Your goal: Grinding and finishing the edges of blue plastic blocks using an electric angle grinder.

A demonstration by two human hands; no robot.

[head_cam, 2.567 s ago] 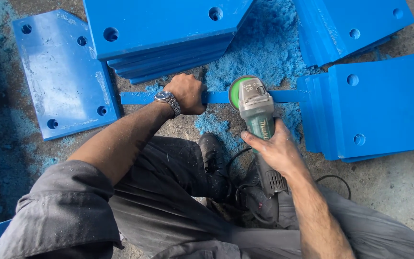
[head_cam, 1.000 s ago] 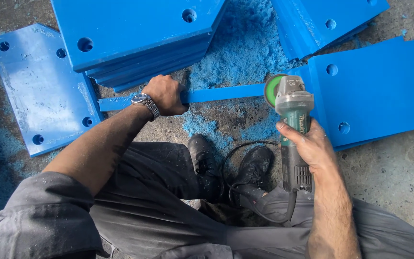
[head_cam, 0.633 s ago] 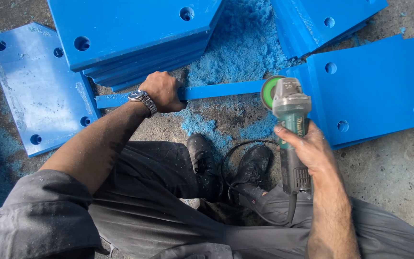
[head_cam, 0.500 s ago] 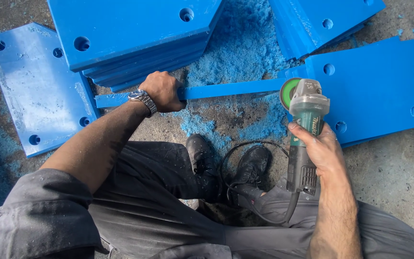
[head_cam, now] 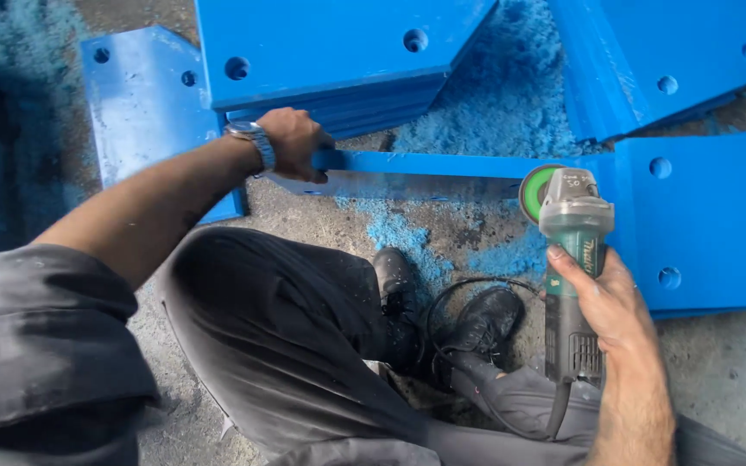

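My left hand [head_cam: 293,143], with a metal wristwatch, grips the left end of a long blue plate [head_cam: 425,173] standing on its edge across the concrete floor. My right hand [head_cam: 608,302] holds a green and grey angle grinder [head_cam: 570,259] by its body. The grinder's green disc [head_cam: 535,190] touches the plate's edge near its right end. The grinder's black cord [head_cam: 459,302] loops down past my black shoes [head_cam: 442,306].
Stacks of blue plates with round holes lie at the top centre [head_cam: 330,52], top right [head_cam: 658,60] and right [head_cam: 710,216]. A single blue plate [head_cam: 148,103] lies flat at the left. Blue shavings [head_cam: 477,112] cover the floor around the stacks.
The grinder slid right along the plate's edge, then back a little to the left. My left hand kept its grip on the plate's left end. The camera view has shifted.
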